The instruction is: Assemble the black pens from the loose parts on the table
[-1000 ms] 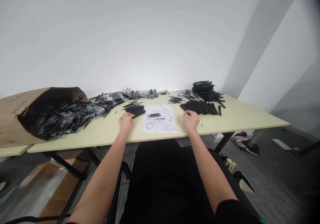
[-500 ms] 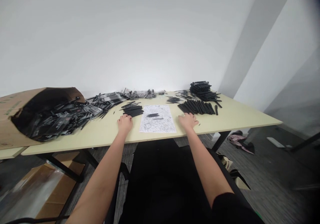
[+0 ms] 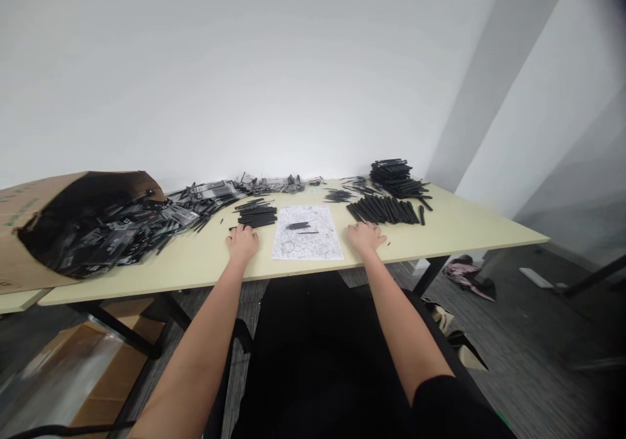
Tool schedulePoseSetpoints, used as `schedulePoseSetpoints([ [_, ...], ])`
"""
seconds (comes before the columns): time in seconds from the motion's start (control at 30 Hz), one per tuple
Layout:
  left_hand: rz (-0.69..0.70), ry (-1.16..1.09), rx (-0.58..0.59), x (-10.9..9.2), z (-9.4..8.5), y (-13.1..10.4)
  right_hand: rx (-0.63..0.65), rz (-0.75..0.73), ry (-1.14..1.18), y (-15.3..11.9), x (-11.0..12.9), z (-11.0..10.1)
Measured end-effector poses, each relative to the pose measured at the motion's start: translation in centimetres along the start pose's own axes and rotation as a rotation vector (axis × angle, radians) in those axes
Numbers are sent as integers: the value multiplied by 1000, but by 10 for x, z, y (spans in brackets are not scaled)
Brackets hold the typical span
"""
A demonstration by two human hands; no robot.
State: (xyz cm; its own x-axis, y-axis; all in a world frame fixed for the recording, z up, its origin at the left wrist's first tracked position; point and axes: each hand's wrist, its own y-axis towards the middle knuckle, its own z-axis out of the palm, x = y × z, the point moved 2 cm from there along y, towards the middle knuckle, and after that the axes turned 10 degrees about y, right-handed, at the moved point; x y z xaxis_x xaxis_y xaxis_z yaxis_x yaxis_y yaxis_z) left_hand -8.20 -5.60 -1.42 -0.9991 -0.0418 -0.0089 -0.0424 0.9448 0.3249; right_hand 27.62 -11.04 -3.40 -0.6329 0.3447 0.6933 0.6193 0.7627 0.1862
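On the pale yellow table, my left hand (image 3: pixel 243 241) rests with its fingers curled at the near side of a stack of black pen-like sticks (image 3: pixel 257 215). A thin black stick (image 3: pixel 231 228) pokes out at its fingertips. A sheet of paper with dense line drawings (image 3: pixel 308 246) lies between my hands, with a small bunch of thin black pieces (image 3: pixel 297 226) and a single one below it. My right hand (image 3: pixel 366 235) lies on the table with fingers apart, holding nothing, just before a row of thick black sticks (image 3: pixel 384 209).
A tipped cardboard box (image 3: pixel 29 230) spills black printed packets (image 3: pixel 127 237) on the left. Clear packets (image 3: pixel 288 183) lie along the wall. A tall pile of black sticks (image 3: pixel 392 171) stands at the back right, near scattered thin pieces (image 3: pixel 338 196). An open carton (image 3: pixel 117 374) is below the table.
My left hand has shifted slightly left, away from the stack, and a black stick end now shows at its fingertips. My right hand has hardly moved.
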Motion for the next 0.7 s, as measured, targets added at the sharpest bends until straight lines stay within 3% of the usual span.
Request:
schedulePoseSetpoints([
  [0.43,-47,-48,-31,1,-7,-5,-63,53,37,0,-1,-1],
  [0.7,-64,-75,-31,0,-9,-5,-55,11,-25,-2,1,1],
])
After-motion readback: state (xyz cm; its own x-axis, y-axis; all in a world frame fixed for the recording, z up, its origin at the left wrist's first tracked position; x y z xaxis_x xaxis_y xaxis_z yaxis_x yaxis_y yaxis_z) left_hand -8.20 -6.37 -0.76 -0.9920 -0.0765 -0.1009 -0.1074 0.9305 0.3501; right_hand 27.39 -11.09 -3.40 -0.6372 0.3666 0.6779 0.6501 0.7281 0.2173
